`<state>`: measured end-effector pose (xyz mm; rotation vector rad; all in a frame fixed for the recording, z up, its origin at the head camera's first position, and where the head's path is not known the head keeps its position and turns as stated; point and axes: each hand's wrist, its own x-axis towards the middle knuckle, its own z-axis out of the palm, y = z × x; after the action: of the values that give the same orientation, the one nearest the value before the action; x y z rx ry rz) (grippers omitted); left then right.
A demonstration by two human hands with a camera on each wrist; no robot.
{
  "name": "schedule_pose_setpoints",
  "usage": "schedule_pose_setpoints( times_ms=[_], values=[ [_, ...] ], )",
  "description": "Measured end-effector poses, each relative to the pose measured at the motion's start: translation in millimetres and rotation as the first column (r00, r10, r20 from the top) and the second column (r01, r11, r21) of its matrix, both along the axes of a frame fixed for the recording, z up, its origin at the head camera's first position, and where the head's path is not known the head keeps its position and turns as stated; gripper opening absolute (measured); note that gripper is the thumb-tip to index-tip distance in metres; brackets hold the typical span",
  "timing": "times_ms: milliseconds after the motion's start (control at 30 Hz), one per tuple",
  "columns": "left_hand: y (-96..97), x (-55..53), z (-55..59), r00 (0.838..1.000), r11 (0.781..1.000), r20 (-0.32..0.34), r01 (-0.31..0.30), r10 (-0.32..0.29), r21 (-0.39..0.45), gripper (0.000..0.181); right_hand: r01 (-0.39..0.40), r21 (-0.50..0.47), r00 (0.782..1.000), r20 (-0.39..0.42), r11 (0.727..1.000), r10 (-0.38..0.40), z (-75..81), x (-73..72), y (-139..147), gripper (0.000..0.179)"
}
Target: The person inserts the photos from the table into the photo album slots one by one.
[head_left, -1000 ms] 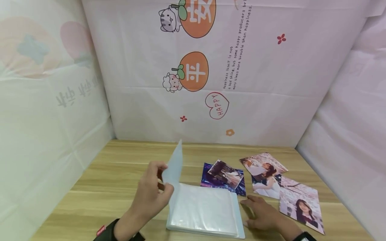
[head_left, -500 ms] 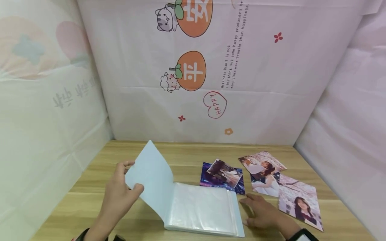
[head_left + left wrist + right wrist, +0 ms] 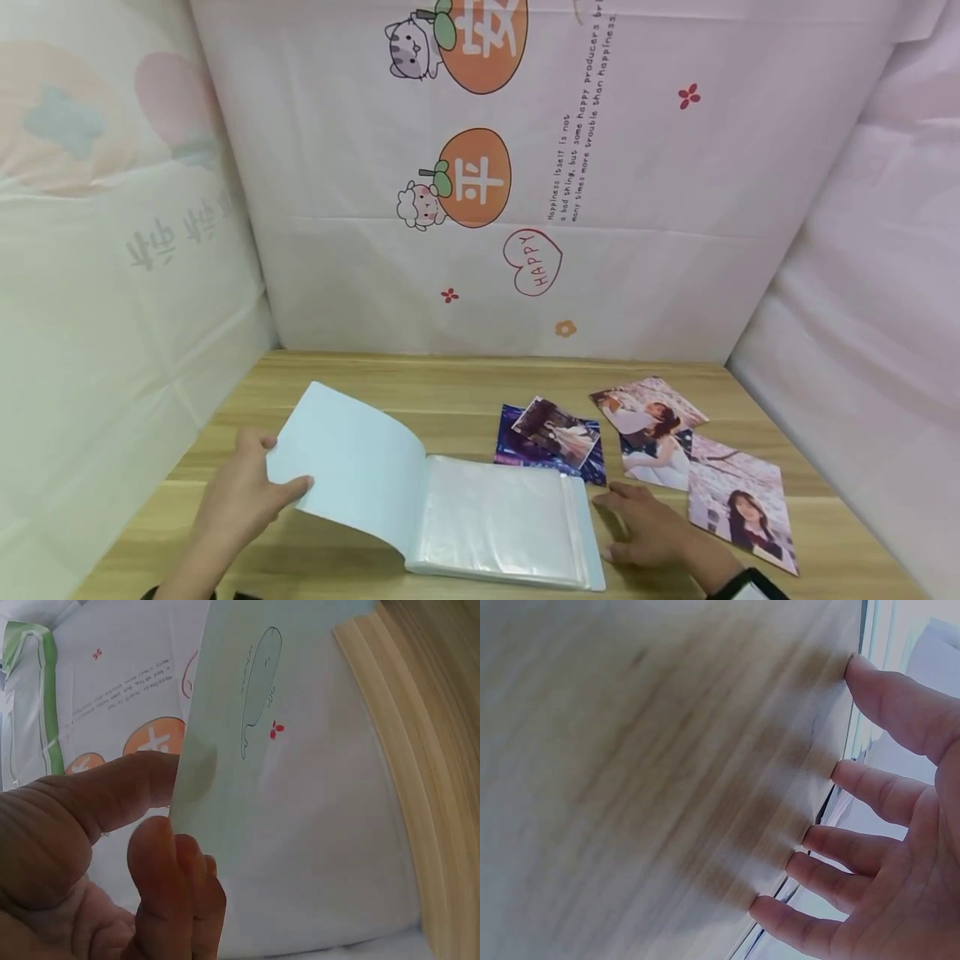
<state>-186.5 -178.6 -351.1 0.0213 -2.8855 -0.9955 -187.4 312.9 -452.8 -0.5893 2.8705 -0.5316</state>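
Observation:
A photo album (image 3: 498, 521) with a pale blue cover lies spread on the table, its clear sleeve pages showing on the right. By its outer edge, my left hand (image 3: 243, 492) pinches the front cover (image 3: 348, 467), which is raised at a slant to the left. In the left wrist view the cover (image 3: 225, 742) passes between thumb and fingers. Beside the album's right edge rests my right hand (image 3: 648, 529), fingertips down on the wood and nothing in its grasp. The right wrist view shows its fingers (image 3: 885, 795) spread and touching the tabletop.
Behind the album, a small photo (image 3: 557, 431) overlaps a purple-blue print (image 3: 510, 454). To the right lie a blossom photo (image 3: 648, 404), a photo with a white dress (image 3: 660, 462) and a portrait photo (image 3: 742, 504). Printed cloth walls (image 3: 375, 283) enclose the wooden table (image 3: 330, 367).
My left hand has swung the album's front cover from nearly upright over to the left and lower, baring its inner face. The right hand has stayed in place.

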Motion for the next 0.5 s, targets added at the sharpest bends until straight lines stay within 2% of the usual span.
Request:
schedule_pose_setpoints(
  times_ms=[100,200,300,500],
  values=[
    [-9.0,-2.8,-6.0,1.000,0.996,-0.003,0.006,-0.006,-0.087,0.073,-0.016,0.004,1.000,-0.010,1.000,0.017,-1.1,0.1,1,0.064],
    [-16.6,-5.6,-12.8,1.000,0.992,0.021,0.014,-0.012,-0.124,0.073,-0.022,0.007,1.000,-0.009,1.000,0.022,-2.4,0.2,2,0.064],
    [-23.4,-9.0,-20.0,0.996,0.989,0.083,0.030,-0.018,-0.144,0.082,-0.023,0.004,1.000,-0.007,1.000,0.023,-3.1,-0.4,3,0.063],
    [-33.2,-15.2,-37.6,0.975,0.967,0.201,0.138,-0.095,-0.215,0.095,-0.033,-0.001,0.999,-0.021,0.999,0.033,-4.5,-0.9,5,0.064]
  ],
)
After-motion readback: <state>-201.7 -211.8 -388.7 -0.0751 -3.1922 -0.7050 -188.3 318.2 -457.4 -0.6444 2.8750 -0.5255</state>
